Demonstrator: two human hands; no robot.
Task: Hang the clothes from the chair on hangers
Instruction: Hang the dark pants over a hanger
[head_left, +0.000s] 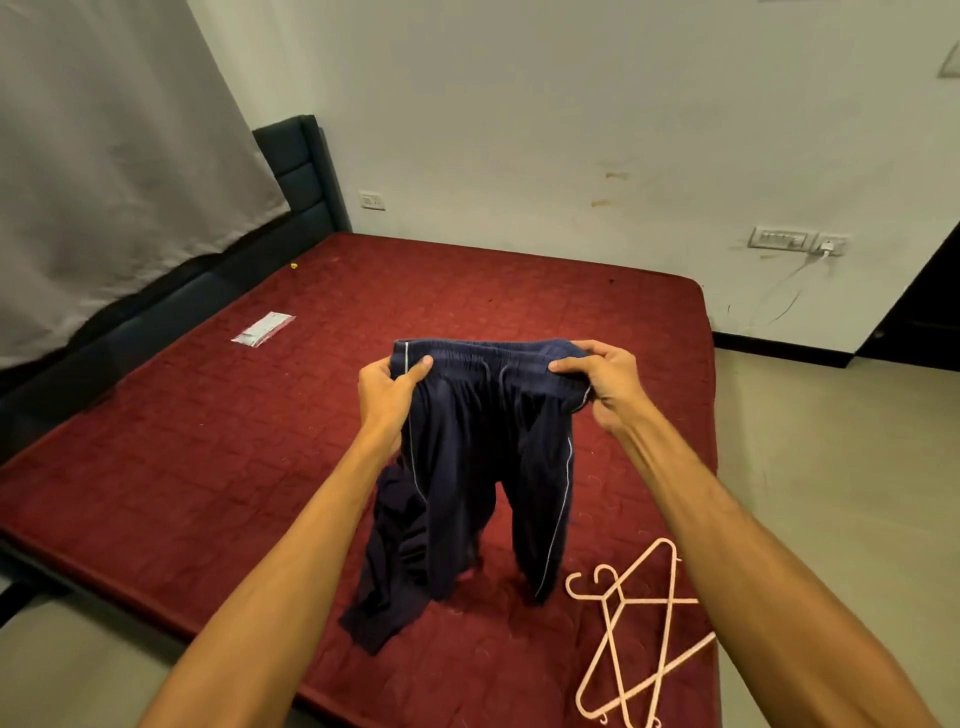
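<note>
Left hand (392, 384) and right hand (605, 382) pinch waistband ends of pants (488, 457). Cuffs bunch on bed (260, 441): shake legs even, then reach hangers (634, 629) just right of pants.

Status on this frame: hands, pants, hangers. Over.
Left hand, right hand: each a grip on waistband of navy track pants. Legs trail onto red mattress. Pink hangers lie nearby, unused. Nothing blocking.

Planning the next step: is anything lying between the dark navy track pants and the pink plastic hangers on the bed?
Nothing visible does. Only bare red quilted mattress separates the dark navy track pants from the pink plastic hangers. The left hand and right hand both grip the waistband, so one must let go first.
</note>
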